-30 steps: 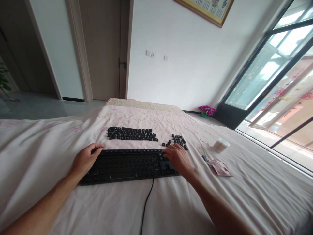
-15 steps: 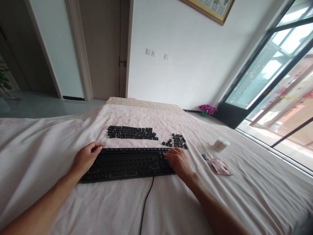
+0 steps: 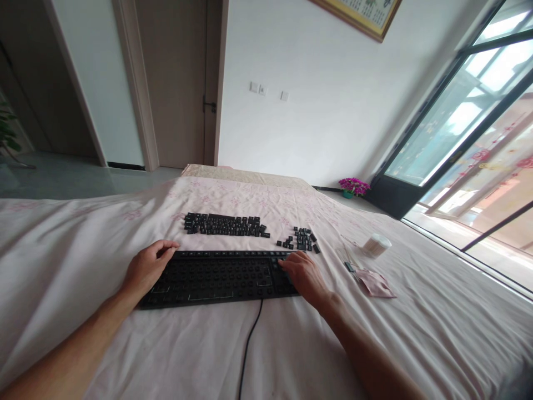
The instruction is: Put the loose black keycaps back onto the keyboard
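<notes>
A black keyboard (image 3: pixel 216 276) with most of its keycaps off lies across the pink bedsheet (image 3: pixel 291 344), its cable (image 3: pixel 249 347) running toward me. My left hand (image 3: pixel 145 269) curls over the keyboard's left end and holds it. My right hand (image 3: pixel 306 275) rests on the keyboard's right end, fingers bent together on the remaining keys; what they pinch is hidden. A long row of loose black keycaps (image 3: pixel 225 225) lies behind the keyboard. A smaller cluster of keycaps (image 3: pixel 300 239) sits just beyond my right fingertips.
A round tub of cotton swabs (image 3: pixel 376 245), a small dark tool (image 3: pixel 350 267) and a pink cloth (image 3: pixel 375 284) lie right of the keyboard. Behind the bed are a door (image 3: pixel 179 83), a potted purple flower (image 3: pixel 352 187) and large glass windows (image 3: pixel 470 139) at the right.
My right hand has drawn slightly back from the loose keycaps onto the keyboard's right end. The left hand and keyboard have hardly moved.
</notes>
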### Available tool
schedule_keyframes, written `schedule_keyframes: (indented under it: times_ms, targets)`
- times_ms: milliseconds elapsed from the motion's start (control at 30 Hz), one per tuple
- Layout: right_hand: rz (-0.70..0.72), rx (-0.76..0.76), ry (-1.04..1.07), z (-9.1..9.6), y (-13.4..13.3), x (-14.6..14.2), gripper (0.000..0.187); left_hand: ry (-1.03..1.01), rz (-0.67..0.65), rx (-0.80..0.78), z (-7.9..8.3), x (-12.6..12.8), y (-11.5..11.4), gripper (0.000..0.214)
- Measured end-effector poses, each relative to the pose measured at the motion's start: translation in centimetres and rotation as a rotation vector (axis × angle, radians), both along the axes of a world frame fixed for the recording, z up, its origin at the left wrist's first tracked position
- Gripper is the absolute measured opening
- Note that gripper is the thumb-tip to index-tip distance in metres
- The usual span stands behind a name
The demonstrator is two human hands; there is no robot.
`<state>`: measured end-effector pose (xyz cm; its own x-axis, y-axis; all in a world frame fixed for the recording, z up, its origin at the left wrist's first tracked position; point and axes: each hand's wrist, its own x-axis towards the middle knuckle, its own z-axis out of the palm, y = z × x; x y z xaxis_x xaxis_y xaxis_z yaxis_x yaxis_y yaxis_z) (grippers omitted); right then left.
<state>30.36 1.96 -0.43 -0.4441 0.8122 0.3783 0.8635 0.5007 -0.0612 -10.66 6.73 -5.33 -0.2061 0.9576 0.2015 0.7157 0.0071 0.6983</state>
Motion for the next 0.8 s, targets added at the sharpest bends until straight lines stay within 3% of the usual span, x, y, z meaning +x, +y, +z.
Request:
schedule_keyframes:
  times_ms: [167,800]
  targets:
    - [0.068,0.014,-0.062,-0.21,0.05,0.55,0.023,0.008,0.006,0.001,0.08,0.08,-0.06,0.031]
    - [-0.02,0.035,-0.084,-0.23,-0.3,0.1,0.024,-0.007,0.004,-0.023,-0.16,0.0,0.09,0.03]
